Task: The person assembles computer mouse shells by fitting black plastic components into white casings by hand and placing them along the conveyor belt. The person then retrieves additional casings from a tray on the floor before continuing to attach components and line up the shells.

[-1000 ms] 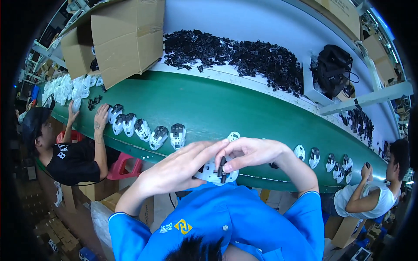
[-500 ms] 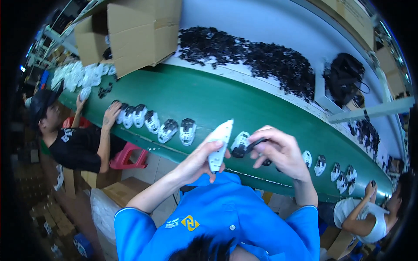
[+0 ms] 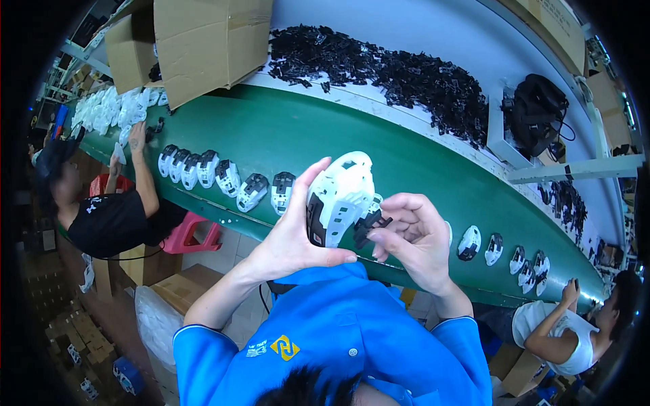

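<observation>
My left hand (image 3: 288,233) grips a white curved plastic shell (image 3: 344,196), with slots and a black patch on its side, thumb below and fingers along its far edge. The shell is held up over the near edge of the green belt. Close to its right side, my right hand (image 3: 421,240) pinches a small black plastic part (image 3: 369,227) between thumb and fingers. Whether the part touches the shell I cannot tell. Partly hidden behind the hands, another white shell (image 3: 376,201) shows a little of its edge.
A row of black-and-white shells (image 3: 207,169) lies on the green belt (image 3: 271,128) at left, with more shells (image 3: 469,243) at right. Black parts (image 3: 433,91) heap along the back shelf. A cardboard box (image 3: 210,51) stands far left. Co-workers sit on both sides.
The shell has turned from nearly edge-on to broadside, and my left hand holds it higher. My right hand brought the black part closer to it. The left co-worker's hand moved from the row toward white pieces.
</observation>
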The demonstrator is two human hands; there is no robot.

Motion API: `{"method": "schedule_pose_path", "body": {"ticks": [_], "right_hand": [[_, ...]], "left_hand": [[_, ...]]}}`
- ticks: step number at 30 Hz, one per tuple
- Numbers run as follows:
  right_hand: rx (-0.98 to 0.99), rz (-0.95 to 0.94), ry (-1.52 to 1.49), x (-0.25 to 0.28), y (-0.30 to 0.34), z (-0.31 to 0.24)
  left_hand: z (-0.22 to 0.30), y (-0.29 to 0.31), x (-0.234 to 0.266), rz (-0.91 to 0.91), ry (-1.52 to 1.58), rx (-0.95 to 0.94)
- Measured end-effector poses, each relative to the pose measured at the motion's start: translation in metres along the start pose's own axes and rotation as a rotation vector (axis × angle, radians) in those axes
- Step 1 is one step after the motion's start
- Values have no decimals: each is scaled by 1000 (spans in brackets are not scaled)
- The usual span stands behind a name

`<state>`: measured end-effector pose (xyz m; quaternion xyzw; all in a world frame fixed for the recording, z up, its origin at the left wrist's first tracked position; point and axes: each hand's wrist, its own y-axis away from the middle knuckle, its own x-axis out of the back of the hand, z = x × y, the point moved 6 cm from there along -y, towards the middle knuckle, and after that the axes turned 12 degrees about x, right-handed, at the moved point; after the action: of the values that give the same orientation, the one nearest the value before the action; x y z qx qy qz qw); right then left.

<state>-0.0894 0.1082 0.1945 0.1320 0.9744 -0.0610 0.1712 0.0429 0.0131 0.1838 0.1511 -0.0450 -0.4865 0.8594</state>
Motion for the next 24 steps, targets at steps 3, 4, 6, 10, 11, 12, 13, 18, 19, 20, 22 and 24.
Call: {"method": "schedule_pose_path", "body": {"ticks": [3,4,6,10,11,12,13,18,19,20,22,24], "right_hand": [[99,10,98,1,0,3],[120,9,107,0,0,4],[170,13,152,2,1,4],[163,43,121,5,2,3],[133,87,92,6,3,3],[102,132,64,7,4,4],[102,133,63,9,5,6],[374,80,368,11,4,-9],[372,79,368,13,5,-9],[260,74,181,17,5,-1],[134,81,-48,19,7,9],[194,80,80,20,7,5]], "left_hand": [[3,-2,-8,-6,-1,-24],[4,-3,-10,-8,-1,-23],[5,-6,-12,16,22,15],[4,-7,-15,43,2,13],[3,-8,-15,57,-17,13],[2,-9,-14,71,-36,12],[1,-10,-15,70,-36,13],[5,-10,-15,115,-179,-42],[4,-10,-16,115,-178,-41],[3,-10,-17,116,-200,-44],[3,-10,-18,117,-220,-46],[4,-11,-18,114,-241,-79]]}}
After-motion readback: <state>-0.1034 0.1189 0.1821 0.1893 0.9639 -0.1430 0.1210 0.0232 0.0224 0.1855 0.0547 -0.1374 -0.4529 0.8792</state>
